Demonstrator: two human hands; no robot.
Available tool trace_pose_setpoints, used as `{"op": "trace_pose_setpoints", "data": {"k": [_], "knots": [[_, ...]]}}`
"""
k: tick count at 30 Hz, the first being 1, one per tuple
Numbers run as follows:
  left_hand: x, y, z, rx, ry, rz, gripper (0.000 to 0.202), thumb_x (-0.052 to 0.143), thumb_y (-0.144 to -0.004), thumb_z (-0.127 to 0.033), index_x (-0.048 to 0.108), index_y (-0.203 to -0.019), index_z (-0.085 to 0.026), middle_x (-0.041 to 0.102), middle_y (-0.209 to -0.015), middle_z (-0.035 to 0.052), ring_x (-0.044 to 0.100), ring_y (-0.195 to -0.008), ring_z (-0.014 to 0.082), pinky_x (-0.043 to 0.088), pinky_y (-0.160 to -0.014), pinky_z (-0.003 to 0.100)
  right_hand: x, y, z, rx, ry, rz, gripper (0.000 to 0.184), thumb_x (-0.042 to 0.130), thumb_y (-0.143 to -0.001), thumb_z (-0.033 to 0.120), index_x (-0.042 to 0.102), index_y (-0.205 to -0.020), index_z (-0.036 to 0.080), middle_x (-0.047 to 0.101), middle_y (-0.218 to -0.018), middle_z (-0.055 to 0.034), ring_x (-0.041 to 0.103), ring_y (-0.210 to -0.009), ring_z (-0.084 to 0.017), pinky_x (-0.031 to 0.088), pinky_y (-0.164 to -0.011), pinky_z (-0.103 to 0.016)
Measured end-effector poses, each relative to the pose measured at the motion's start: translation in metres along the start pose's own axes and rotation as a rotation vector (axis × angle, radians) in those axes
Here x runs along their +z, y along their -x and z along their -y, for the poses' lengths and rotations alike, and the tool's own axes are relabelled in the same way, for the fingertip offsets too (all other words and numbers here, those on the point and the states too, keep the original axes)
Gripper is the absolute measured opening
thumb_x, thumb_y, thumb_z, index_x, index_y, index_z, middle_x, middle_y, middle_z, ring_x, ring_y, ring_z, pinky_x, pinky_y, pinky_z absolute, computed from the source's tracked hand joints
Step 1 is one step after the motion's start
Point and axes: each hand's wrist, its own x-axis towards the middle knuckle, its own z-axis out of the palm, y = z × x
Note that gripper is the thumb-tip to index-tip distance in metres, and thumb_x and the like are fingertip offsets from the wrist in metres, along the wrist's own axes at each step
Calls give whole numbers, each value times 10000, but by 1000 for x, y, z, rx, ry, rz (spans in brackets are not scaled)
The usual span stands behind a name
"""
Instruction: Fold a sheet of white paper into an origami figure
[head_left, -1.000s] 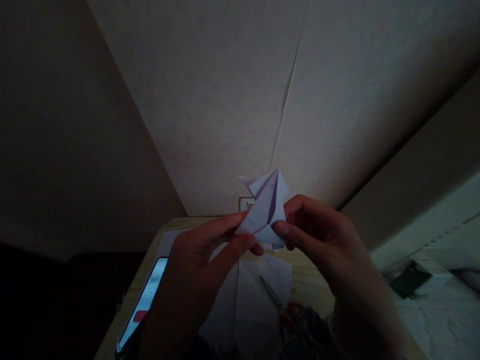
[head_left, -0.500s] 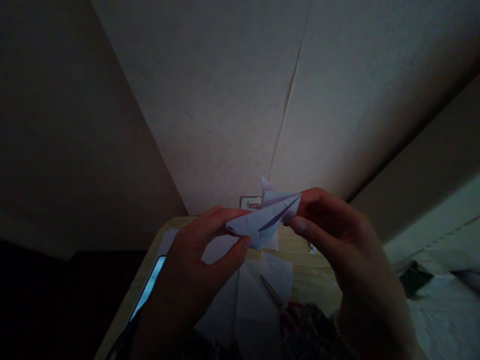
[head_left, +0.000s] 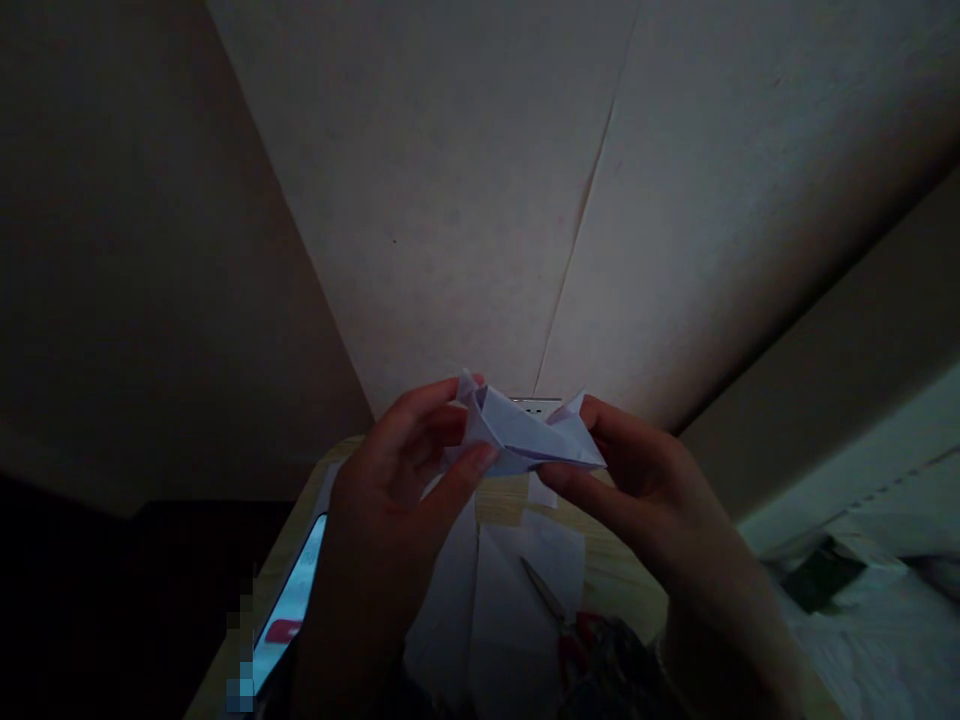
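Observation:
A folded white paper piece [head_left: 525,435] with pointed corners and open folds is held up between both hands, above the table. My left hand [head_left: 409,480] pinches its left end, thumb on the near face and fingers behind. At the right end, my right hand [head_left: 637,475] grips it with the thumb below and the index finger at the back corner. Beneath lie white paper sheets [head_left: 514,610], with scissors [head_left: 547,595] on top, their red handles partly hidden by a dark sleeve.
A lit phone [head_left: 296,590] lies at the left edge of the wooden table [head_left: 619,560], partly behind my left arm. The wall [head_left: 457,250] with a socket [head_left: 541,405] rises just beyond. Whitish plastic-looking material [head_left: 877,640] lies at the lower right.
The folded paper has been turned in my hands; its raised points and open folds now show differently. My right hand has shifted slightly down and left. More of the phone screen shows.

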Motion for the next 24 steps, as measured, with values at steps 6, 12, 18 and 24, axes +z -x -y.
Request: {"op": "trace_pose_setpoints", "data": {"k": [6, 12, 18, 24], "knots": [[0, 7, -1, 10, -146, 22, 518, 843, -650, -173, 724, -1135, -311, 772, -1013, -25, 727, -922, 165, 604, -801, 215, 2, 1, 1, 36, -47, -23, 238, 694, -775, 292, 497, -661, 224, 523, -682, 25, 576, -735, -189, 442, -706, -328], [3, 7, -3, 34, -151, -43, 438, 812, -678, -155, 750, -1086, -301, 778, -943, -39, 730, -861, 134, 598, -790, 190, 4, 2, 0, 58, 17, -12, 183, 690, -770, 323, 555, -705, 217, 618, -732, -8, 573, -732, -197, 450, -689, -340], [-1, 5, -4, 22, -224, 24, 441, 802, -687, -161, 759, -1099, -312, 776, -941, -33, 727, -858, 144, 589, -780, 201, -5, 4, 3, 5, -3, -23, 186, 729, -756, 326, 641, -901, 252, 693, -925, -38, 628, -868, -228, 496, -721, -339], [2, 7, -8, -34, -98, 54, 410, 827, -661, -132, 790, -1010, -345, 768, -856, -49, 721, -750, 124, 582, -687, 166, -4, 3, 6, 34, -6, 21, 130, 687, -808, 321, 617, -742, 233, 642, -751, -15, 596, -745, -195, 484, -614, -294]]}}
